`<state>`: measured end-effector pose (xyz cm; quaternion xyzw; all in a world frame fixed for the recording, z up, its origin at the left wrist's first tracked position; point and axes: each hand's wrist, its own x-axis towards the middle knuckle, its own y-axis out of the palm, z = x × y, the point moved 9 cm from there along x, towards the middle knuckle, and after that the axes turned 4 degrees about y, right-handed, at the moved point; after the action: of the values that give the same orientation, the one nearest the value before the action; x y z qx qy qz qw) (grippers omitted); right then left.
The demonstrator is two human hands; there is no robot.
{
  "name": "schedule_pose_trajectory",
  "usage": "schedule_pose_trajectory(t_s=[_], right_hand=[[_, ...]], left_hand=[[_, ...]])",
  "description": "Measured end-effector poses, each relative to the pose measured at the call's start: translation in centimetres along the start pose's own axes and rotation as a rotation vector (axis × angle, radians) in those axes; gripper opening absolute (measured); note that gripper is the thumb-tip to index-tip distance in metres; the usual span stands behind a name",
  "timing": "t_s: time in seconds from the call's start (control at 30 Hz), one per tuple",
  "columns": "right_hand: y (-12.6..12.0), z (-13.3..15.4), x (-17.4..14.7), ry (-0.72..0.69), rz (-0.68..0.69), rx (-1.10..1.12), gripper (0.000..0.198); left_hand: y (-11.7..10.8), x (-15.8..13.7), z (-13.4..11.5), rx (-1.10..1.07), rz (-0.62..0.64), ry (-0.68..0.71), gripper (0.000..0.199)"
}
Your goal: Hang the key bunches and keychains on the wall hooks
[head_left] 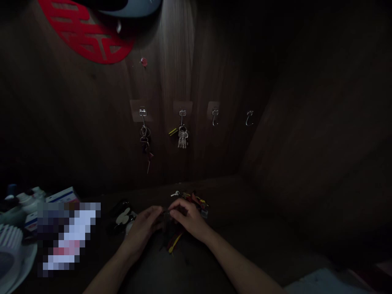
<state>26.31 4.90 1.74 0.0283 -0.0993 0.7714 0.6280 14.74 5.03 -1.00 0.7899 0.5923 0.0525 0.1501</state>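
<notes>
My left hand (pixel 142 228) and my right hand (pixel 191 218) meet over the dark shelf with fingers pinched together. Between the fingertips is what looks like a bunch of keys (pixel 165 221), its dark narrow pieces hanging down; the dim light hides the details. A yellow strap (pixel 174 244) trails below it. Just beyond my right hand lies a heap of red and yellow cords (pixel 197 199) with a silver key (pixel 175 193) at its side. Left of my left hand are a pale oval item (pixel 123 216) and some dark objects.
On the wooden back wall are several metal hooks: one holds a key chain (pixel 145 141), another a silver key bunch (pixel 183 138), and the two right-hand hooks (pixel 215 117) are bare. White bottles (pixel 28 201), boxes (pixel 63 195) and a blurred-out packet (pixel 72 234) stand at left.
</notes>
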Motion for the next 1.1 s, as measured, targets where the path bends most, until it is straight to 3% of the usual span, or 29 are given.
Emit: schedule_pose_trajectory(t_s=[0.43, 0.63, 0.8, 0.97, 1.1], right_hand=[[-0.1, 0.5, 0.0, -0.023, -0.048, -0.201, 0.005], [-0.7, 2.1, -0.5, -0.095, -0.103, -0.281, 0.006], [-4.6, 6.1, 0.2, -0.231, -0.262, -0.231, 0.01], [-9.9, 11.7, 3.2, -0.336, -0.47, -0.151, 0.011], [-11.6, 16.6, 6.7, -0.46, -0.479, -0.064, 0.011]], left_hand=[[0.6, -1.1, -1.8, 0.397, -0.076, 0.033, 0.022], [0.5, -1.0, -1.8, 0.5, -0.056, 0.066, 0.026], [1.2, -0.4, -0.8, 0.62, 0.072, 0.13, 0.028], [1.9, -0.3, 0.6, 0.732, 0.213, 0.135, 0.024], [2.3, -0.5, 0.8, 0.764, 0.284, 0.138, 0.021]])
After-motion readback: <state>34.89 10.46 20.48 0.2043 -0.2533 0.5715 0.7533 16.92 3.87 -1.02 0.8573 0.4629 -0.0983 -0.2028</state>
